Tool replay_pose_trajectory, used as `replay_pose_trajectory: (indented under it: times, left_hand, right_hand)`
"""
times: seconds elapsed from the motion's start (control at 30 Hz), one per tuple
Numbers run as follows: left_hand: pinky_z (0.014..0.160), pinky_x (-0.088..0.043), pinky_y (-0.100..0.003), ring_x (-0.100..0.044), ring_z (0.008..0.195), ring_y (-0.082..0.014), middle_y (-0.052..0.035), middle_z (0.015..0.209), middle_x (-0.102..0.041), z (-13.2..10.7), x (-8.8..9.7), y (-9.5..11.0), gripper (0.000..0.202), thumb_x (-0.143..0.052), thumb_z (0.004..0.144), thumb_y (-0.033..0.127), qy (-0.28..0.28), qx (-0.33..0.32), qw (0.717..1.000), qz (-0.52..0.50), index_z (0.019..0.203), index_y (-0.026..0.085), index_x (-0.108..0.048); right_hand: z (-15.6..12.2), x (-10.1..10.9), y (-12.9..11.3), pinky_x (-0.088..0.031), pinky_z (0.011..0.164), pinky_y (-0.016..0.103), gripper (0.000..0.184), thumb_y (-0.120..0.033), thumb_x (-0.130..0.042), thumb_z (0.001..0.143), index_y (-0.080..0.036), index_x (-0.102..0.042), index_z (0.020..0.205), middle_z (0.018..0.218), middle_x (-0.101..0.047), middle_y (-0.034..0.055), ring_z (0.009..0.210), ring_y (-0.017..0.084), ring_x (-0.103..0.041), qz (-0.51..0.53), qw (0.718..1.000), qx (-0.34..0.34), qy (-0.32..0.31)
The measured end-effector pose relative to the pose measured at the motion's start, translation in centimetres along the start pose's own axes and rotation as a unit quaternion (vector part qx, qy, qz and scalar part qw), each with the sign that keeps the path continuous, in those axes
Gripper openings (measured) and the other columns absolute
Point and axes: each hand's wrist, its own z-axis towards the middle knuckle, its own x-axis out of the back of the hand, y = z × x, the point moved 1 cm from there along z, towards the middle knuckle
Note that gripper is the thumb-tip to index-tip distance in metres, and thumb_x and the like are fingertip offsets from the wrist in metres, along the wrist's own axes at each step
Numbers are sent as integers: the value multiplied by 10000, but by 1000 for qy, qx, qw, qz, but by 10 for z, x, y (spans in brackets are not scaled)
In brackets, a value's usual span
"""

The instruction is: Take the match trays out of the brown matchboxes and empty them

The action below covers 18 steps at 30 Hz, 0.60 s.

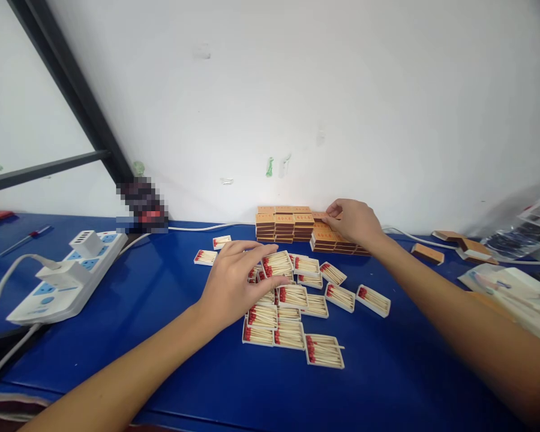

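Note:
My left hand is over the pile of open matchbox trays, its thumb and fingers closed on the sides of one tray full of red-tipped matches. Several more filled trays lie stacked and scattered below and to the right of it. At the back, my right hand pinches an orange matchbox at the top of the lower stack. Its fingertips partly cover that box. A taller stack of closed matchboxes stands directly to the left, near the wall.
A white power strip with plugged-in adapters sits at the left, beside a dark metal frame. Several loose orange matchbox sleeves lie at the right, near a plastic bag. A white cable runs along the wall on the blue table.

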Motion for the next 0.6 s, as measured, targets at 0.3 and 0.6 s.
replay_pose_trajectory:
  times: [0.3, 0.6]
  left_hand:
    - [976, -573, -497, -742, 1109, -291, -79, 1150, -811, -2, -1, 0, 503, -865, 886, 488, -3, 0, 1000, -4, 1290, 225, -722]
    - [977, -571, -447, -719, 1125, -264, -56, 1178, -793, 4, 4, -6, 395, -853, 905, 458, -65, 68, 995, -40, 1196, 224, -723]
  right_hand:
    - [0, -1, -9, -470, 697, 394, 219, -434, -719, 935, -218, -746, 907, 1023, -754, 118, 906, 305, -689, -29, 999, 38, 9]
    - [-7, 16, -34, -514, 808, 417, 268, -365, -688, 913, -184, -747, 1101, 1107, -696, 132, 871, 265, -665, 40, 978, 194, -70]
